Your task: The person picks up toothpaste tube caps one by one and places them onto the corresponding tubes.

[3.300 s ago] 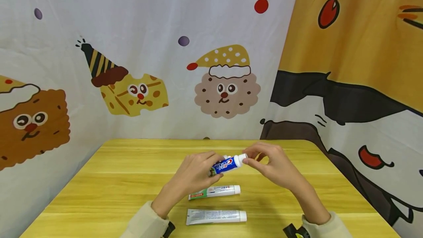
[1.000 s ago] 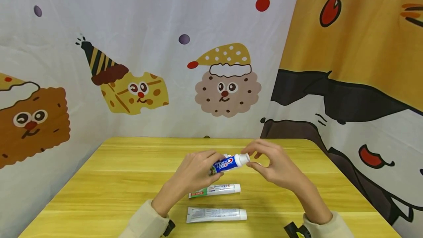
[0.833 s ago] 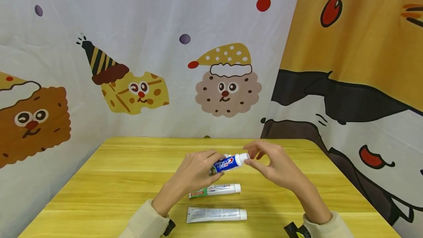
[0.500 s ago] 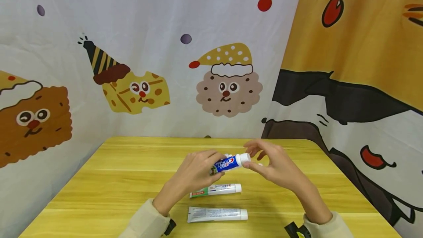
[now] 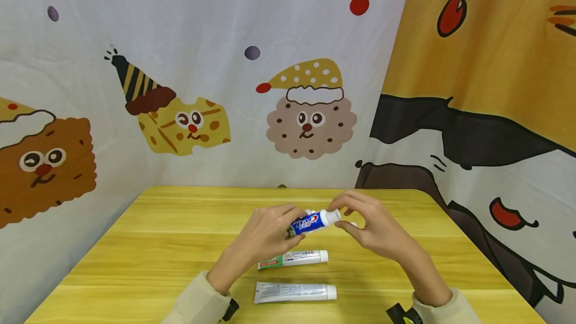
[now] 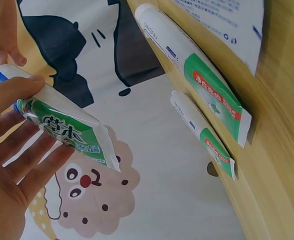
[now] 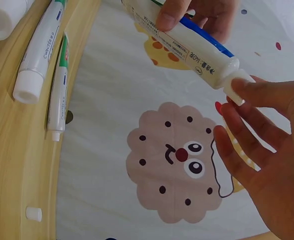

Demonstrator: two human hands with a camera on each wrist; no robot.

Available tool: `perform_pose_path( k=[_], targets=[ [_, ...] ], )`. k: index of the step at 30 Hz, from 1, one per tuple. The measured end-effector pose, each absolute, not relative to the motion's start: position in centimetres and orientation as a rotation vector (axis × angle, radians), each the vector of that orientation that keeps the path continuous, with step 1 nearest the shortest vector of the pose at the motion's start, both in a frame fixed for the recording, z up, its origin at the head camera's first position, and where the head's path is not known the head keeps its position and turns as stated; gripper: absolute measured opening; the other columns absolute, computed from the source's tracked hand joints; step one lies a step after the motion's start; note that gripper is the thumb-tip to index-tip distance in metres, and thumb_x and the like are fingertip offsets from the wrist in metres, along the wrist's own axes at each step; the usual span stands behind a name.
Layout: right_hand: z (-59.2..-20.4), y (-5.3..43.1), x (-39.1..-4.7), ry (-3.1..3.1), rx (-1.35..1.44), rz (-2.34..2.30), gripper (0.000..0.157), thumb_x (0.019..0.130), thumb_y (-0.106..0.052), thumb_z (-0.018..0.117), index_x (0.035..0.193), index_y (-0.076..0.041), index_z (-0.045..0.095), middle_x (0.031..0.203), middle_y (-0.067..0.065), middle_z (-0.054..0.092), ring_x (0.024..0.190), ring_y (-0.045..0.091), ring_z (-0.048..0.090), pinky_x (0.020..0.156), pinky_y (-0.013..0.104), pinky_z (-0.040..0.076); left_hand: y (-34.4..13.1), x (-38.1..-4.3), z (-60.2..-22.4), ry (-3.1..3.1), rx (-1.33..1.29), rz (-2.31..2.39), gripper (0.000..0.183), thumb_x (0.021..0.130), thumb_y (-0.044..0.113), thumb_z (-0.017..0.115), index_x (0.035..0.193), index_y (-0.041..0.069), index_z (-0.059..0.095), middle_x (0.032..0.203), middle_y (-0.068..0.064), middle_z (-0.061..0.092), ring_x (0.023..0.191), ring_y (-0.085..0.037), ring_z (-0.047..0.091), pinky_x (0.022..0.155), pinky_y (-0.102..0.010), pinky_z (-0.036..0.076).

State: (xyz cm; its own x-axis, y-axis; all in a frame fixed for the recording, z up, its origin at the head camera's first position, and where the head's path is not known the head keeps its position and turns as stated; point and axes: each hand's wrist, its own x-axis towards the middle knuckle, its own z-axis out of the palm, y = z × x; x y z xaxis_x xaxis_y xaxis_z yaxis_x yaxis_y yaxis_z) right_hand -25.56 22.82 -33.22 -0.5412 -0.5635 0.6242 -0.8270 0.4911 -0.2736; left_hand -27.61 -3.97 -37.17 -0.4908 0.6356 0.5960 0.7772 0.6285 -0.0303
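Observation:
My left hand (image 5: 265, 231) grips a blue, white and green toothpaste tube (image 5: 308, 223) by its body, above the table. In the left wrist view the thumb lies across the tube and the fingers support it from behind. The tube's white cap (image 7: 239, 86) points toward my right hand (image 5: 375, 224). The right hand pinches that cap, its thumb on the near side and forefinger behind, the other fingers spread loosely. A small white cap (image 7: 33, 214) stands on the table, partly hidden by the right hand in the head view.
Two toothpaste tubes lie on the wooden table (image 5: 148, 254): a green-and-white tube (image 5: 294, 259) and a silver-white tube (image 5: 294, 292) nearer me. A third, uncapped tube (image 7: 59, 100) lies farther back. A cartoon-print curtain (image 5: 216, 24) hangs behind the table.
The right thumb and fingers have shifted back and forth around the cap, and stand wider apart than in the earliest frame. The left hand and the tube have stayed nearly still.

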Motion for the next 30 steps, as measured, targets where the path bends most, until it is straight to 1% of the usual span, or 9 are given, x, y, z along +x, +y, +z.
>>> perform_pose_path(
  k=[5,8,11,15,21,23,25,30],
  targets=[
    [-33.16,22.75,-25.28,-2.332,1.063,0.76,0.027,0.089,-0.008,0.08,0.112,-0.021,0.071,0.109,-0.009,0.073,0.098,0.008,0.067,0.079,0.029,0.059,-3.97,-27.63,-37.08,-2.263,-1.107,-0.325,0.043,0.084,0.037,0.085,0.12,0.017,0.072,0.108,0.004,0.076,0.078,-0.005,0.069,0.064,-0.014,0.051],
    [-33.15,22.77,-25.2,-2.349,1.041,0.757,0.027,0.089,-0.013,0.081,0.112,-0.021,0.071,0.11,-0.009,0.074,0.098,0.008,0.067,0.079,0.029,0.06,-3.97,-27.63,-37.05,-2.254,-1.113,-0.327,0.042,0.085,0.036,0.085,0.119,0.017,0.072,0.107,0.004,0.076,0.077,-0.005,0.068,0.063,-0.015,0.051],
    [-33.15,22.81,-25.22,-2.344,1.063,0.761,0.035,0.085,-0.009,0.084,0.115,-0.02,0.071,0.113,-0.008,0.073,0.101,0.009,0.067,0.079,0.03,0.06,-3.99,-27.61,-37.05,-2.254,-1.114,-0.328,0.042,0.084,0.036,0.085,0.119,0.017,0.072,0.106,0.005,0.076,0.077,-0.004,0.068,0.064,-0.015,0.052],
    [-33.09,22.76,-25.19,-2.334,1.116,0.763,0.045,0.081,0.0,0.084,0.118,-0.019,0.071,0.119,-0.006,0.071,0.106,0.013,0.067,0.08,0.031,0.06,-4.02,-27.58,-37.09,-2.26,-1.11,-0.323,0.042,0.085,0.037,0.085,0.119,0.017,0.072,0.106,0.005,0.076,0.077,-0.004,0.068,0.064,-0.015,0.052],
    [-33.07,22.5,-25.11,-2.33,1.139,0.765,0.047,0.078,0.008,0.083,0.115,-0.019,0.072,0.117,-0.006,0.07,0.105,0.012,0.067,0.081,0.028,0.059,-4.01,-27.56,-37.15,-2.255,-1.112,-0.319,0.042,0.085,0.037,0.085,0.12,0.017,0.071,0.107,0.004,0.076,0.076,-0.005,0.069,0.064,-0.014,0.052],
    [-33.09,22.46,-25.13,-2.326,1.136,0.765,0.045,0.079,0.008,0.083,0.113,-0.019,0.072,0.115,-0.007,0.071,0.103,0.011,0.067,0.08,0.028,0.059,-4.0,-27.53,-37.14,-2.255,-1.113,-0.318,0.042,0.085,0.037,0.085,0.12,0.017,0.072,0.106,0.004,0.076,0.076,-0.004,0.069,0.064,-0.014,0.052],
    [-33.12,22.46,-25.15,-2.331,1.124,0.761,0.039,0.082,0.004,0.082,0.113,-0.019,0.072,0.113,-0.007,0.071,0.1,0.009,0.067,0.08,0.028,0.059,-4.01,-27.49,-37.12,-2.256,-1.113,-0.315,0.042,0.085,0.037,0.085,0.12,0.017,0.072,0.106,0.004,0.076,0.076,-0.004,0.068,0.064,-0.014,0.051],
    [-33.18,22.53,-25.09,-2.375,1.05,0.757,0.021,0.092,-0.014,0.078,0.111,-0.021,0.073,0.11,-0.01,0.075,0.093,0.004,0.067,0.079,0.029,0.06,-3.99,-27.46,-37.07,-2.25,-1.116,-0.315,0.041,0.085,0.036,0.085,0.119,0.018,0.072,0.105,0.005,0.076,0.075,-0.004,0.067,0.064,-0.015,0.051]
  ],
)
